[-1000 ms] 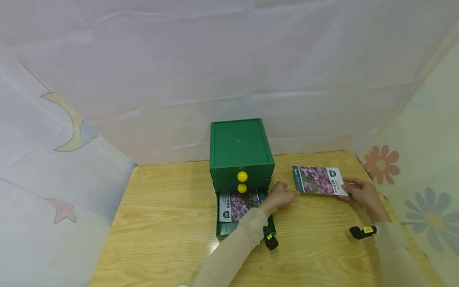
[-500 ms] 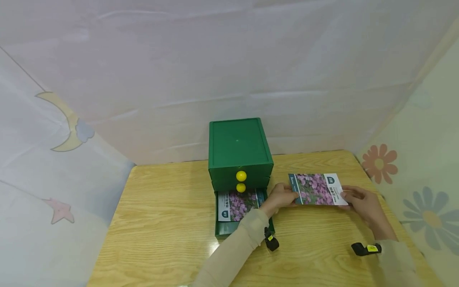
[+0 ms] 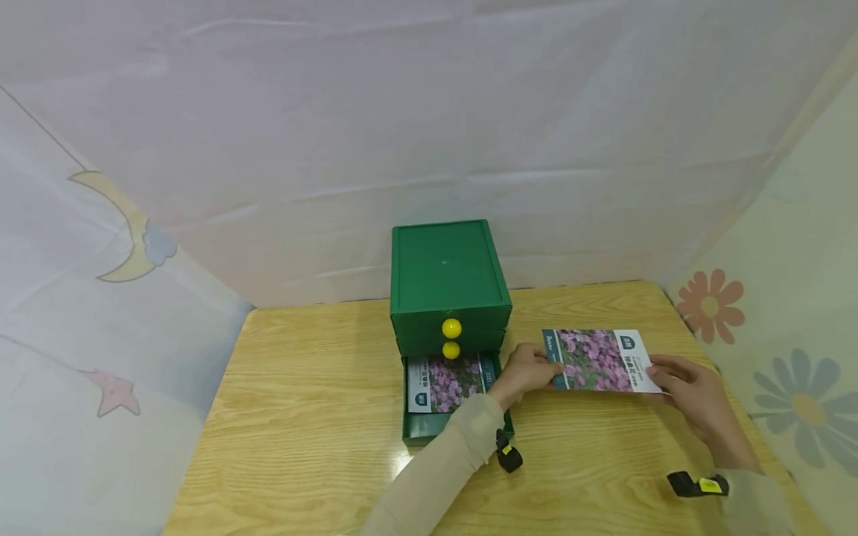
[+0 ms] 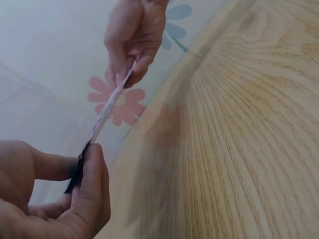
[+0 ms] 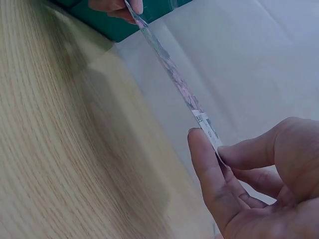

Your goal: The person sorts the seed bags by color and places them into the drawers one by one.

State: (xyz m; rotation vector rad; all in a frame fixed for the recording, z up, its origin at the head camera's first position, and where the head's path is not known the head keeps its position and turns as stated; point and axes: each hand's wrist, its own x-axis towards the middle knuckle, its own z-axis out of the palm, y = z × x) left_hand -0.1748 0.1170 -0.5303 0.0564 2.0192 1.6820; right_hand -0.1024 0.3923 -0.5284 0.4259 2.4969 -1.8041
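A flat seed packet [image 3: 596,360] with a pink-flower picture is held up between both hands. My left hand [image 3: 527,370] pinches its dark green end between thumb and fingers. At the white end my right hand [image 3: 693,398] pinches it the same way. Seen edge-on in the left wrist view, the packet [image 4: 103,113] is thin and raised over the table. Left of the hands stands a green drawer box [image 3: 447,269] with its bottom drawer [image 3: 422,426] pulled out. In that drawer lies a similar packet [image 3: 445,385], partly covered by my left forearm.
Two yellow round knobs [image 3: 452,328] stick out from the box front. The wooden table [image 3: 315,387] extends to both sides and toward me. Pale cloth walls [image 3: 322,149] with printed shapes close off the back and sides.
My right hand has brought the packet a little toward me. The left hand, bare of it a second ago, now pinches its dark end. The drawer box has not moved.
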